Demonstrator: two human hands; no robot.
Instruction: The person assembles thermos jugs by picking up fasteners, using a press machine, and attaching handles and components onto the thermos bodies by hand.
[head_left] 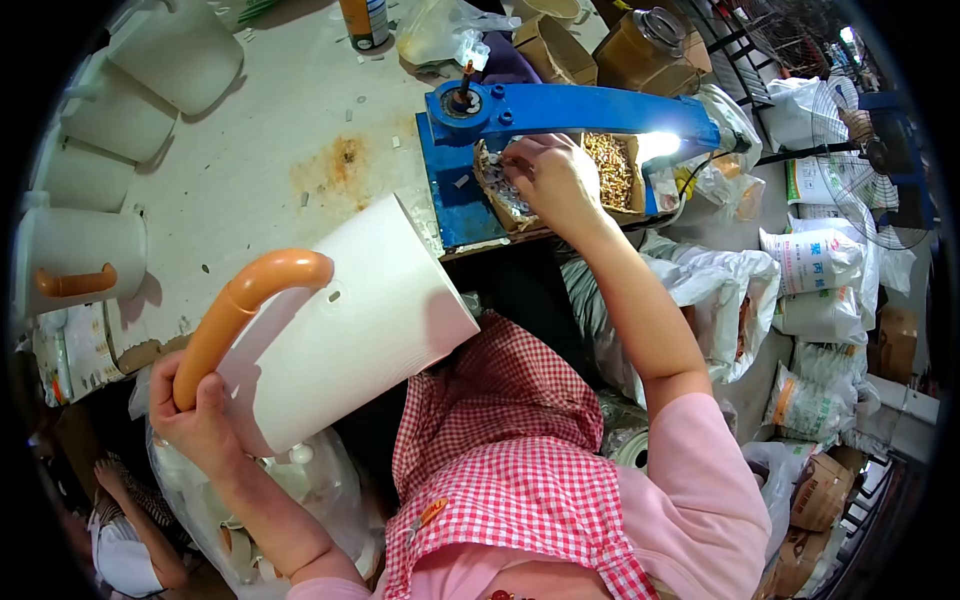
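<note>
Nearer us than the press (590, 108) and well to its left, our left hand (197, 428) is curled in a grip, its forearm (275, 510) slanting outward. Our right arm (640, 300) reaches forward, elbow slightly bent, the right hand (560, 185) at the press's near side, fingers bent, fingertips unclear.

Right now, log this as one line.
left hand: holding orange handle against white container | right hand: at box of pale pieces | blue machine: beside right hand
</note>
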